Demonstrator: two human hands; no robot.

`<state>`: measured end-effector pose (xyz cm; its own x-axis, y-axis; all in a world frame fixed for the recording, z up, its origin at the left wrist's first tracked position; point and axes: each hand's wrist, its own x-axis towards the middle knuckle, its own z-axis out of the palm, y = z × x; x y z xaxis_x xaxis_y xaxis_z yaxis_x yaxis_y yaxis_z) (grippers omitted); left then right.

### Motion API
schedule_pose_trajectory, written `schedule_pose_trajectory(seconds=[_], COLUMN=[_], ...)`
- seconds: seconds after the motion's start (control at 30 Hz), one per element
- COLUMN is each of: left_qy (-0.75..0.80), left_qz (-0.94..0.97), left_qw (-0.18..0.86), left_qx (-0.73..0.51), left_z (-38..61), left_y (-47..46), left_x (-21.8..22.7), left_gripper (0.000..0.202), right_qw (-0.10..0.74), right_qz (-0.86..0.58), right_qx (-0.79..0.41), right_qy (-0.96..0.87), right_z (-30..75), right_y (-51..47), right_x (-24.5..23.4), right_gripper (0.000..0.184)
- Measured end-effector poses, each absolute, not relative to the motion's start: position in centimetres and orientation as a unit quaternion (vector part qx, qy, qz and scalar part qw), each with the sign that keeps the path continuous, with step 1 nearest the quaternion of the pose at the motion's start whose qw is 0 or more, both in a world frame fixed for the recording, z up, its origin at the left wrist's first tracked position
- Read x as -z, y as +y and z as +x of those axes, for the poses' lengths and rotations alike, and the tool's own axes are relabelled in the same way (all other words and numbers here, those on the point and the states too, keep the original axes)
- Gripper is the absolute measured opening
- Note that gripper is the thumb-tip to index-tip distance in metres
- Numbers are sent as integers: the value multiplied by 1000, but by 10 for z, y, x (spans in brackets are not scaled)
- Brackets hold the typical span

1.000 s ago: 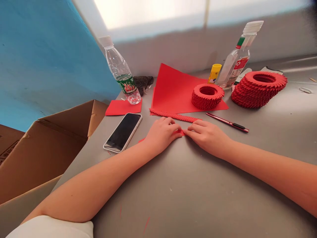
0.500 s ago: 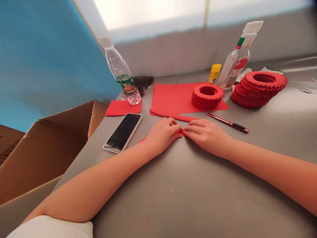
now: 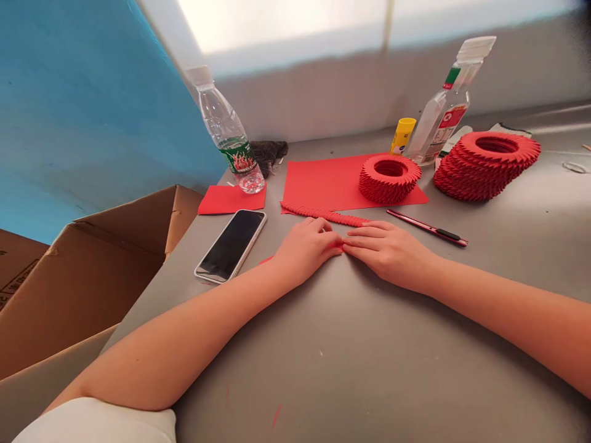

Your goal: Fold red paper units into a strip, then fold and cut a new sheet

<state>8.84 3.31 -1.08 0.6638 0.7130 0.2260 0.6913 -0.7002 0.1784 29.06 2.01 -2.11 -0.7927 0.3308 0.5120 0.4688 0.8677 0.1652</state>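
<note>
A cream-coloured cloth sleeve (image 3: 101, 421) covers the person's upper left arm at the lower left corner. Thin red paper slivers (image 3: 276, 417) lie on the near part of the smooth grey tabletop (image 3: 341, 369), and an open brown cardboard box (image 3: 92, 271) stands beside its left edge.

Farther in, the two bare hands meet over the table. The left hand (image 3: 305, 249) is curled, thumb and fingers nearly closed, pinching a small folded piece of red paper (image 3: 340, 247) that is mostly hidden. The right hand (image 3: 388, 252) is flatter, its fingers stretched and held together, the tips touching the same piece; whether they grip it cannot be told. Another bit of red paper (image 3: 266, 259) peeks out beside the left wrist.

Left of the hands lies a black-screened smartphone in a white case (image 3: 231, 246); to the right, a slim red cutter with a black slider (image 3: 427, 228). Just beyond the fingers runs a narrow pleated strip of red paper (image 3: 323, 214), touching a large flat red sheet (image 3: 318, 178). On the sheet rests a short pleated red paper ring (image 3: 390, 195); a taller, leaning pleated red stack (image 3: 475, 181) stands to its right.

Farther back are a clear plastic bottle with a green label (image 3: 237, 147), a yellow-capped glue stick (image 3: 402, 136) and a clear bottle with a red label (image 3: 438, 123).
</note>
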Motion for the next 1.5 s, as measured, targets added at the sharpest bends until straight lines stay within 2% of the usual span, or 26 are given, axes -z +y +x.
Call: schedule_pose_trajectory(seconds=[0.4,0.67,0.8,0.97,1.13,1.33,1.5], left_qy=[384,377,370,365,403,408,401], left_qz=[914,916,917,923,909,897,902], left_qw=[35,34,25,3,5,93,62], left_qx=[-129,-134,-146,-120,-110,-141,-147], left_z=[89,89,88,88,90,92,91], left_y=[32,31,31,29,24,25,26], left_x=[9,10,12,10,6,7,10], left_gripper=[23,23,25,26,27,21,22], right_qw=[197,326,282,238,236,250,235], right_qz=[-203,-307,-248,-231,-252,-289,-269], right_qx=[124,112,54,55,25,-20,9], right_qy=[-951,-887,-925,-942,-938,-924,-934], right_z=[295,302,294,298,300,293,293], right_y=[17,16,17,18,17,18,19], right_x=[14,18,22,21,18,23,23], right_gripper=[23,20,26,26,21,19,21])
